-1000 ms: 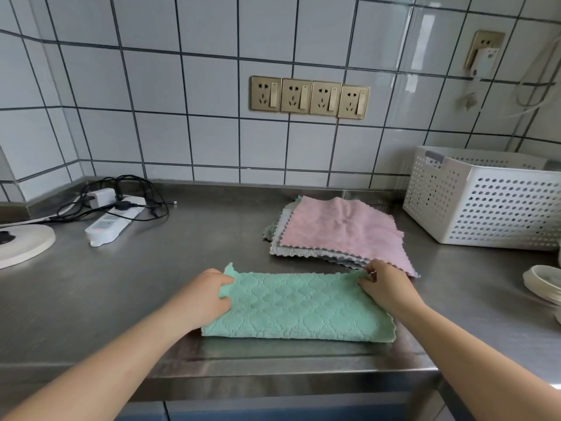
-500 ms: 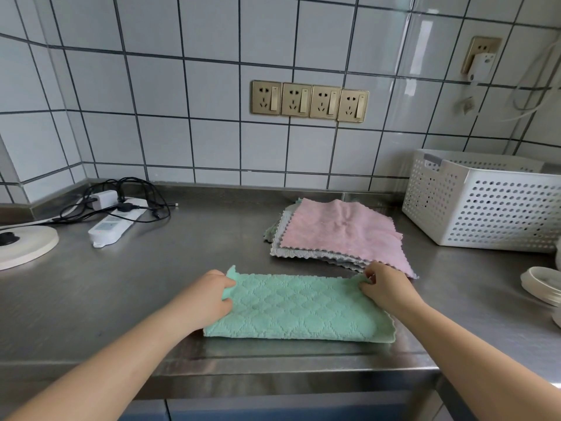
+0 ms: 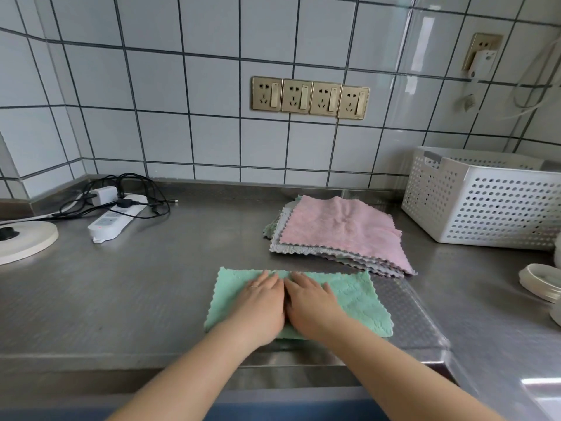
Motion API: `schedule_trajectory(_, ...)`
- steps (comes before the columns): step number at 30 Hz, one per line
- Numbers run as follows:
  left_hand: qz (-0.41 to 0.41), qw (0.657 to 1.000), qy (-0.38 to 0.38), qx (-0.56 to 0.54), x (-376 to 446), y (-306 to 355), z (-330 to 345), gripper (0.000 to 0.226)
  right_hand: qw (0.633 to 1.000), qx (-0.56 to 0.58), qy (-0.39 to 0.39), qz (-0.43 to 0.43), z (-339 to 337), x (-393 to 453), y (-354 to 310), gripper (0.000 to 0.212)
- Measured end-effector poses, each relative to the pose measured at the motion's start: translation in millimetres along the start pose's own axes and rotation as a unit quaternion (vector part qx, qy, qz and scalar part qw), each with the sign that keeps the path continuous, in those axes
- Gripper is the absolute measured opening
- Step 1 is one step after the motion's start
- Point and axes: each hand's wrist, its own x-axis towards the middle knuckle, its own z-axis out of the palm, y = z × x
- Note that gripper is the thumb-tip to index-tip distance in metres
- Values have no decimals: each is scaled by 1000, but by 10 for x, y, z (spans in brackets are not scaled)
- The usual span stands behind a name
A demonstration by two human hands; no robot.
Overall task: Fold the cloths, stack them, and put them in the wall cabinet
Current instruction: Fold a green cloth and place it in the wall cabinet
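Head view, lower centre of the frame: I see both forearms coming up from the bottom edge. My left hand (image 3: 261,305) and right hand (image 3: 312,302) lie flat side by side, fingers straight, palms down, pressing on the green cloth (image 3: 355,299). Neither hand grips anything; fingers are spread loose, not curled. A ring shows on the left hand.

The green cloth lies folded into a wide rectangle on the steel counter (image 3: 136,293), near its front edge, long side running left to right. Scalloped edges are visible on the left and right ends.

Just beyond it, to the right of centre, the stack of unfolded cloths (image 3: 334,238) sits flat on the counter: pink cloth (image 3: 343,229) on top, grey ones under it, a bit of green peeking out at the back left. The stack's near corner is close to the green cloth's far right corner; I cannot tell if they touch.

Right side of the frame: white perforated basket (image 3: 491,208) against the wall. Lower right edge: white lids (image 3: 540,281), partly cut off.

Left of frame: white power strip (image 3: 115,217) with tangled black cables (image 3: 136,192), and a white round base (image 3: 27,241) at the left edge.

Far back, upper centre: tiled wall with a row of four gold sockets (image 3: 309,97). Upper right: another socket with a white plug (image 3: 482,56).
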Motion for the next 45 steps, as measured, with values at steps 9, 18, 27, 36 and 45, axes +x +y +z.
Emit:
schedule_trajectory(9, -44, 998, -32, 26, -108, -222, 46, 64, 999, -38, 14, 25, 65, -182, 263, 106)
schedule_trajectory(18, -49, 998, -33, 24, -157, -325, 30, 71, 996, -53, -26, 74, -90, -309, 669, 93)
schedule_trajectory(27, 195, 970, 142, -9, -407, 25, 26, 35, 996, -26, 79, -39, -324, 130, 539, 29)
schedule_trajectory(36, 219, 962, 148, 65, -397, 63, 157, 15, 997, -34, 39, -59, -291, 442, 335, 22)
schedule_trajectory(45, 170, 966, 181, 68, -601, -483, 3, 16, 996, -59, -38, -58, -459, 279, 323, 17)
